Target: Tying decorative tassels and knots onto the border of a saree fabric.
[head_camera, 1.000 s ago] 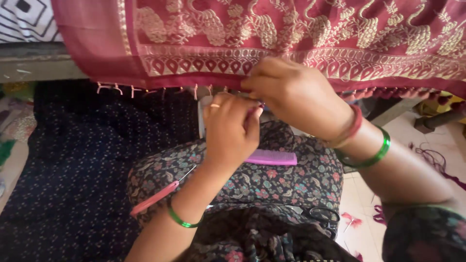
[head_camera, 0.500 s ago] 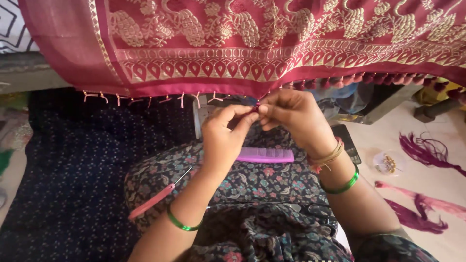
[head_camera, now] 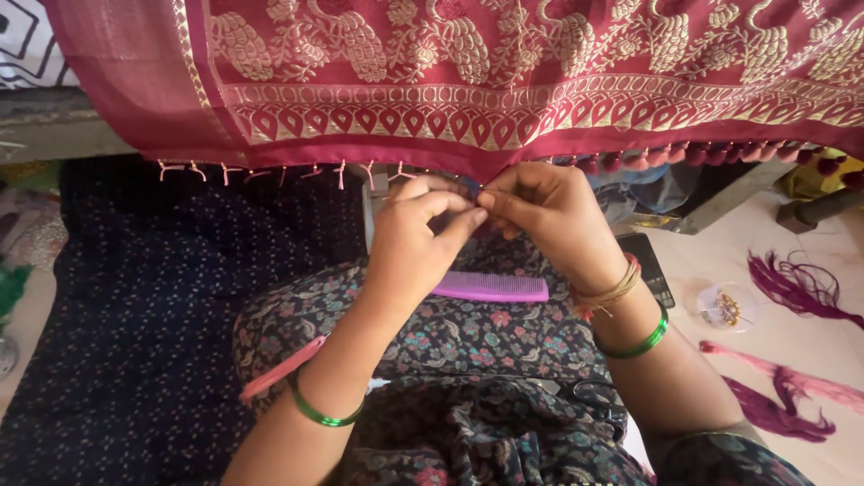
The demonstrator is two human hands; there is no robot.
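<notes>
A maroon cloth with gold woven patterns (head_camera: pixel 468 81) hangs across the top of the view, its lower edge lined with small thread knots on the left and round tassels (head_camera: pixel 684 155) on the right. My left hand (head_camera: pixel 416 243) and my right hand (head_camera: pixel 549 216) meet fingertip to fingertip just under that edge, pinching fringe threads (head_camera: pixel 474 193) between thumbs and forefingers. Both wrists carry green bangles. A purple comb (head_camera: pixel 493 288) lies on my floral-print lap just below the hands.
A pink-handled tool (head_camera: pixel 281 369) rests on my left knee. Dark dotted fabric (head_camera: pixel 144 297) covers the left side. On the floor at right lie loose maroon thread bundles (head_camera: pixel 792 279), a small clear dish of beads (head_camera: pixel 725 308) and a dark flat device (head_camera: pixel 650 263).
The view has shifted so the cloth edge sits a little lower. My right hand has drawn back from over the left hand, and both now pinch the threads side by side.
</notes>
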